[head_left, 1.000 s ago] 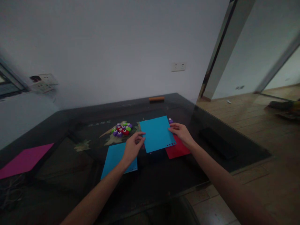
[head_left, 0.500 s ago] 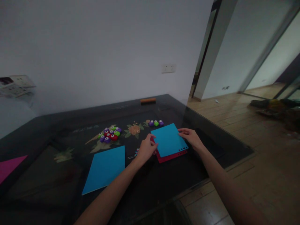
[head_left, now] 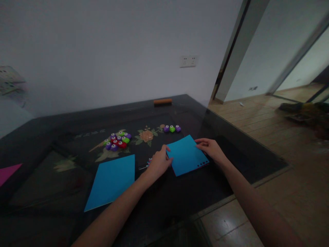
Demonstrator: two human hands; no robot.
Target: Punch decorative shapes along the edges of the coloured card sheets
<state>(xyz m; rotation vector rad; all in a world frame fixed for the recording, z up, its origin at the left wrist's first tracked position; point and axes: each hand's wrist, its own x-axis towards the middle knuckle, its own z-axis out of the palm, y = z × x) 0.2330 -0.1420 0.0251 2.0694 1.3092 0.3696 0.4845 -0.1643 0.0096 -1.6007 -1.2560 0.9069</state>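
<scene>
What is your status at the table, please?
Left hand and right hand holding opposite edges of blue, hole-punched paper sheet. Thin red edge showing beneath. Three eyed purple and green pieces beyond.

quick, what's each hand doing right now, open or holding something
Left hand: closed, holding the left edge of the blue sheet with holes.
Right hand: closed, fingertips holding the same sheet's right edge.

2 blue shts (head_left: 189,156) vis., 1 pink sht (head_left: 7,173)
</scene>
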